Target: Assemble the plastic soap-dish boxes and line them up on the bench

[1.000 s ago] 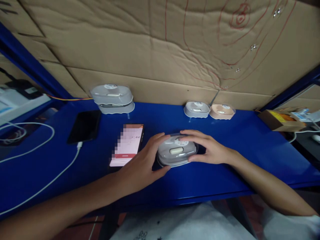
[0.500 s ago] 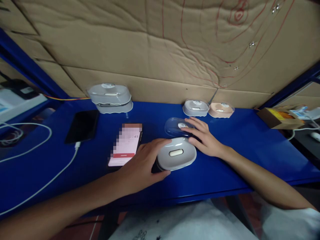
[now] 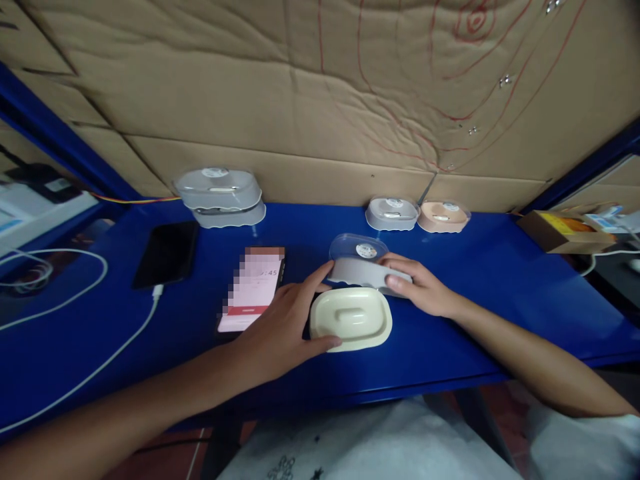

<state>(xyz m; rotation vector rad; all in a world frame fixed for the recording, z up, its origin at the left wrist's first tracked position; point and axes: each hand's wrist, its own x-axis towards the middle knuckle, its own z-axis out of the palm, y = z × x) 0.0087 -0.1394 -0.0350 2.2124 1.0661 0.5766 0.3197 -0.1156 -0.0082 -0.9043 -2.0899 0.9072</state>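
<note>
A cream oval dish (image 3: 367,333) with a raised bar in its middle lies on the blue table in front of me. My left hand (image 3: 295,320) curves around its left end, thumb on the near rim. The index finger of that hand reaches up to a grey oval shell (image 3: 357,270). Tilted on edge just behind the cream dish, the shell is gripped at its right end by my right hand (image 3: 417,287), thumb on the near side. Partly hidden behind it is a clear lid (image 3: 347,245) with a round white sticker.
Along the cardboard wall (image 3: 225,100) stand two stacked grey lidded boxes (image 3: 225,193), another grey box (image 3: 393,215) and a pink one (image 3: 443,217). A lit phone (image 3: 255,287) and a dark cabled phone (image 3: 165,253) lie left. An open carton (image 3: 565,233) sits right.
My right hand has moved from the clear lid to the grey shell and lifted it off, tilting it backward. The cream dish beneath is now uncovered. My left hand stays almost in place.
</note>
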